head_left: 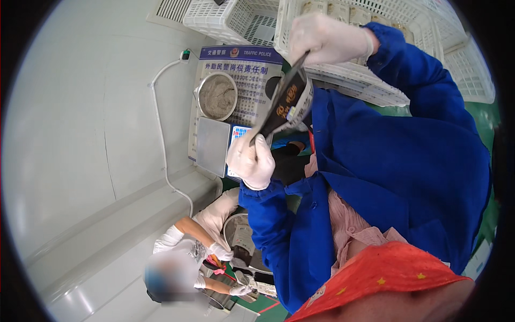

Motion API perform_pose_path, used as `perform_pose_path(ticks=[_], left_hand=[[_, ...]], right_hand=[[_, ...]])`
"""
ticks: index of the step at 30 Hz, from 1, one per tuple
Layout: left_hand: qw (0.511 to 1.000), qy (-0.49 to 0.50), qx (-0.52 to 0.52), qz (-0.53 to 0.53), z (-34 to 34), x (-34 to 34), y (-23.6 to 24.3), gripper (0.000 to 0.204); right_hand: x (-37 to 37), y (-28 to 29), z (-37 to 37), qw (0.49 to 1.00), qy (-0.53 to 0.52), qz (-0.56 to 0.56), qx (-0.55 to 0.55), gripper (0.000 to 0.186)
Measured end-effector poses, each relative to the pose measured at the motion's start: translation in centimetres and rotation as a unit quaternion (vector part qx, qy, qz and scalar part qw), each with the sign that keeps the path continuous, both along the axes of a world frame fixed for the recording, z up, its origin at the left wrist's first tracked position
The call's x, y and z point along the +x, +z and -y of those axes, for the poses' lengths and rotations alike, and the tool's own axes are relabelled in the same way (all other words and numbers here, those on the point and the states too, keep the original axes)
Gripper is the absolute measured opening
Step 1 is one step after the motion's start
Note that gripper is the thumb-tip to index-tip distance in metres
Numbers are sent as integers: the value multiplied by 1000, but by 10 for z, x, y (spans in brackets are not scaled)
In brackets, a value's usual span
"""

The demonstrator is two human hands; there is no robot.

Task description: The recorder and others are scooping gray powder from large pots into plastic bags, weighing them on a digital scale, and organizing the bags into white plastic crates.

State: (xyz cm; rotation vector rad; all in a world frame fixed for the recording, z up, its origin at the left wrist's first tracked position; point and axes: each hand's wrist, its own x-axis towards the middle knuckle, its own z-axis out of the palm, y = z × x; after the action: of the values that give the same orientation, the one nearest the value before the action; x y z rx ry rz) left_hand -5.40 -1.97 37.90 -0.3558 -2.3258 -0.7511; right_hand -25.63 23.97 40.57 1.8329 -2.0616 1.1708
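One pouch (291, 102), ends apparently between fingers (263, 151).

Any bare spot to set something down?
The flat grey scale platform looks bare, bordered by blue keypad panel and round metal bowl of greyish material.
Crowded: white plastic crate of packages; gap between white-gloved left hand and right hand, filled by black bag.
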Motion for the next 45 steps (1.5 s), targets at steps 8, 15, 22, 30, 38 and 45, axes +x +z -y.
perform_pose_path(ticks=[8, 15, 22, 30, 38, 45], left_hand=[[915, 1, 379, 140, -25, -45, -55, 25], [857, 24, 467, 217, -24, -47, -151, 24], [768, 181, 518, 330, -14, 8, -258, 29], [665, 196, 582, 424, -38, 58, -351, 28], [632, 228, 584, 456, -31, 59, -365, 28], [691, 178, 570, 408, -48, 24, -372, 25]], right_hand=[[-30, 60, -53, 957, -71, -165, -228, 8], [-51, 28, -101, 931, -340, 79, -104, 18], [-138, -147, -152, 731, -615, -6, 294, 33], [-101, -283, -114, 681, -569, 140, 439, 73], [-81, -298, -88, 724, -485, 81, 483, 82], [-196, -245, -130, 827, -511, 58, 225, 43]])
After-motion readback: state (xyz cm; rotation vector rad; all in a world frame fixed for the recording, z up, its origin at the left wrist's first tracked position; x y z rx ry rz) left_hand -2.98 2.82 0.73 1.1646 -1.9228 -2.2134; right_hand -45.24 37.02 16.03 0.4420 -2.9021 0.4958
